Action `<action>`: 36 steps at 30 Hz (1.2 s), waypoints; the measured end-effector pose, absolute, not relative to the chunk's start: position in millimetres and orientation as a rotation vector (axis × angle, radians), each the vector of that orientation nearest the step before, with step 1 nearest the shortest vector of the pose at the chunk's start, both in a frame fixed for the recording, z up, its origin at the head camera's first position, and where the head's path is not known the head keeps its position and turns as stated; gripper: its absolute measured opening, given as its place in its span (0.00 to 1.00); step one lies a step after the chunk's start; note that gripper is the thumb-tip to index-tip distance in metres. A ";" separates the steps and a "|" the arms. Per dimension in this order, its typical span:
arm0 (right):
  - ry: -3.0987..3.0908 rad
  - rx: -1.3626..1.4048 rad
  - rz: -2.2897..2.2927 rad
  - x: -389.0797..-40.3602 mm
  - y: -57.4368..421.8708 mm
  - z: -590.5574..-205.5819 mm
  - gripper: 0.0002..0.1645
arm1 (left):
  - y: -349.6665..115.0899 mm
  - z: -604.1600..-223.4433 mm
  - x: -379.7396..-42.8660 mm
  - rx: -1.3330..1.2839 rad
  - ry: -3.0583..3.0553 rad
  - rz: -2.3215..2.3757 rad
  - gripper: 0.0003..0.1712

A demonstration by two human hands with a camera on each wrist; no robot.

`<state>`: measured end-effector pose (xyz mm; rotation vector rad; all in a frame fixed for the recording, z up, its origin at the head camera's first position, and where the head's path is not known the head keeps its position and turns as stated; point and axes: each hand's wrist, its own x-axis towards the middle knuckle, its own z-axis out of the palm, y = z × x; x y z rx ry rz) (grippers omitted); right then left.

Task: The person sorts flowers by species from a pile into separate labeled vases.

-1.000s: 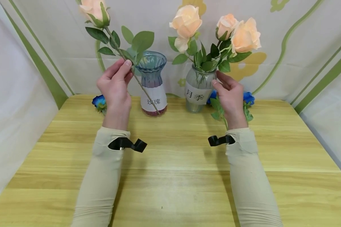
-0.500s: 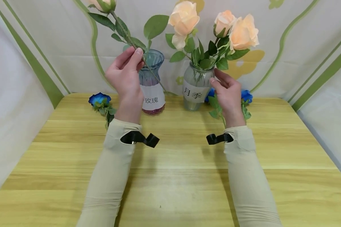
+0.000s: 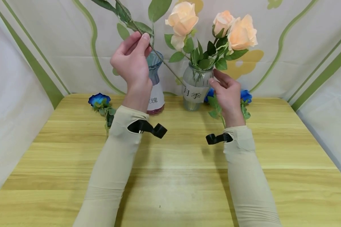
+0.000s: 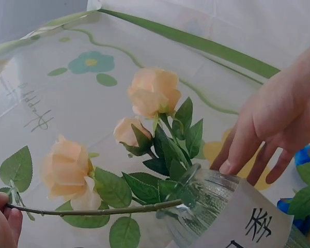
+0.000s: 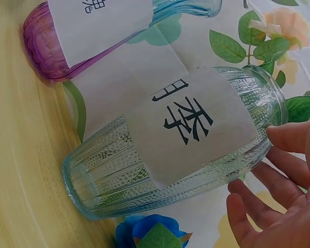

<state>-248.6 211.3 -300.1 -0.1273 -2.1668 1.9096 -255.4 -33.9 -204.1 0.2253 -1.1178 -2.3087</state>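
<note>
Between thumb and fingers my left hand [image 3: 134,61] pinches the thin stem [image 3: 170,68] of a leafy artificial rose. Its flower head is beyond the head view's top edge. The stem slants down to the right, its lower end in front of a clear ribbed glass vase [image 3: 197,80]. In the left wrist view that end appears near the vase's mouth; whether it touches I cannot tell. The vase bears a white paper label [image 5: 194,129] and holds peach roses [image 3: 183,19]. My right hand [image 3: 228,91] holds the vase's upper right side, thumb in front and fingers behind.
A blue-and-purple glass vase [image 3: 155,74] with a white label stands left of the clear one, partly behind my left hand. Blue roses lie on the wooden table [image 3: 173,189]: one at left [image 3: 98,100], others near my right hand [image 3: 245,95]. A patterned cloth [image 3: 74,69] hangs behind.
My left hand has moved right and up with the rose, its stem end passing from the blue-and-purple vase to the clear one. The flower head has left the view. My right hand stays at the vase.
</note>
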 end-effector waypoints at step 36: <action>-2.174 -0.126 1.912 -251.1 209.8 -303.7 0.27 | 23.8 -198.4 -282.9 0.254 -1.140 -2.297 0.07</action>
